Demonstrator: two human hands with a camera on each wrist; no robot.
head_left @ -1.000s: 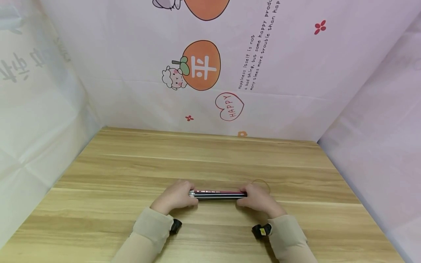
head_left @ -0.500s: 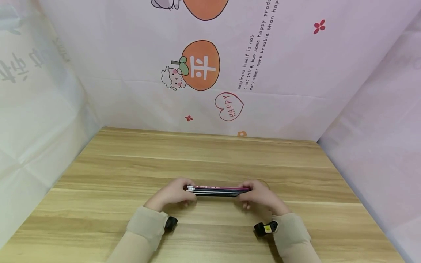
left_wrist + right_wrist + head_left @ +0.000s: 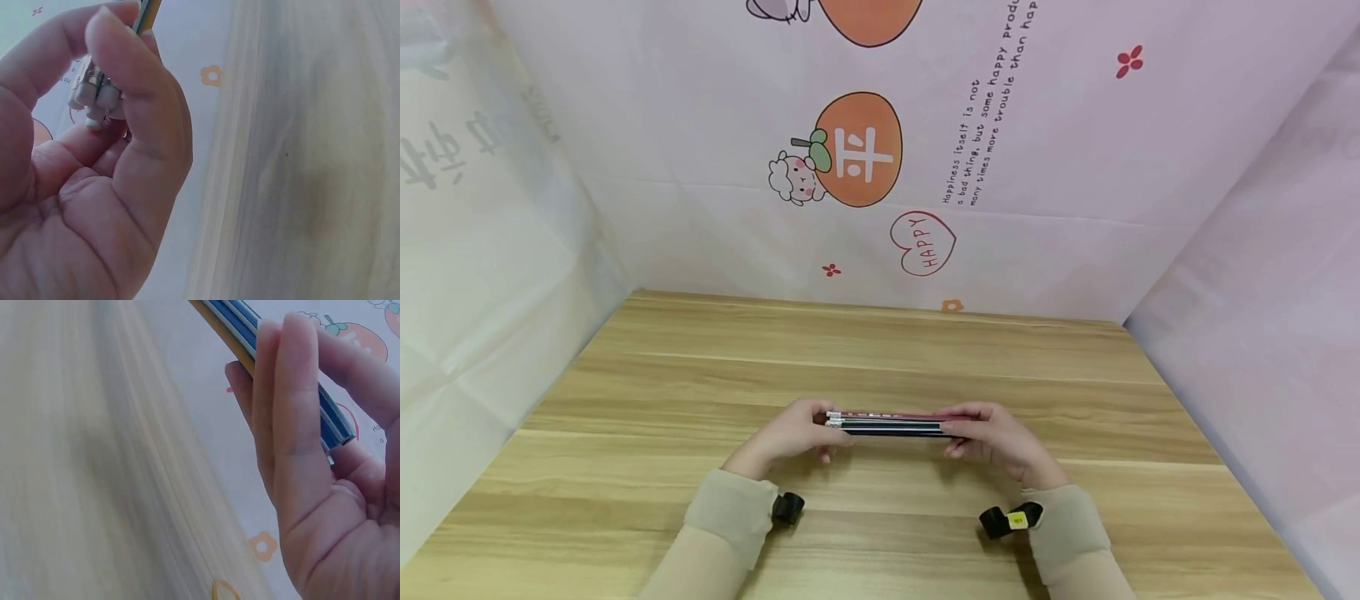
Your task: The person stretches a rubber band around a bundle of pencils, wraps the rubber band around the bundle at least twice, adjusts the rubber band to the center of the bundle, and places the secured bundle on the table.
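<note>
A bundle of several pencils (image 3: pixel 891 427) lies sideways between the two hands, raised over the table. My left hand (image 3: pixel 786 437) pinches the eraser end, thumb in front and fingers behind. White erasers (image 3: pixel 107 97) on metal ferrules sit together inside its curled fingers in the left wrist view. At the other end, my right hand (image 3: pixel 1003 437) grips the bundle between thumb and fingers. Striped dark pencil barrels (image 3: pixel 334 419) stick out past its fingers in the right wrist view, with a yellowish one along the side.
A thin yellow loop, like a rubber band (image 3: pixel 224 590), lies on the wood-grain table (image 3: pixel 880 358) near the right hand. Printed white sheets (image 3: pixel 1037 258) wall off the back and both sides. Each wrist wears a band with a small black camera (image 3: pixel 996 522).
Both hands have lifted the pencil bundle up from the table and slightly away from the body. My right hand has shifted a little to the right, and the thin loop is now hidden behind it.
</note>
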